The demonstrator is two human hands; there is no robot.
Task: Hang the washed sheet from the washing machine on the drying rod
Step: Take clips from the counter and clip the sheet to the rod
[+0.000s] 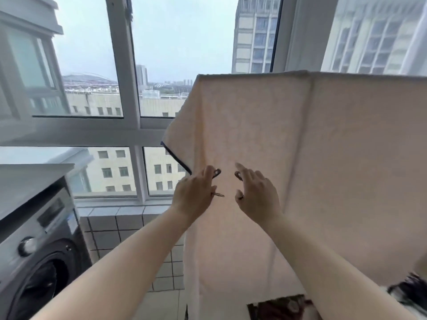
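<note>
A pale pink sheet [323, 146] hangs folded over a drying rod along its top edge, which runs from the centre to the right; the rod itself is hidden under the fabric. A dark-trimmed corner droops at the sheet's left side. My left hand [194, 195] and my right hand [256, 195] are both raised in front of the sheet's lower left part, a small gap between them, fingers spread and pointing at the fabric. Neither hand visibly grips the cloth. The dark grey washing machine [39, 245] stands at the lower left with its round door facing right.
A large white-framed window [129, 88] fills the wall ahead, above a low tiled ledge [120, 222]. A patterned mat [279, 306] lies on the floor at the bottom, and dark-and-white fabric [411, 289] shows at the lower right edge.
</note>
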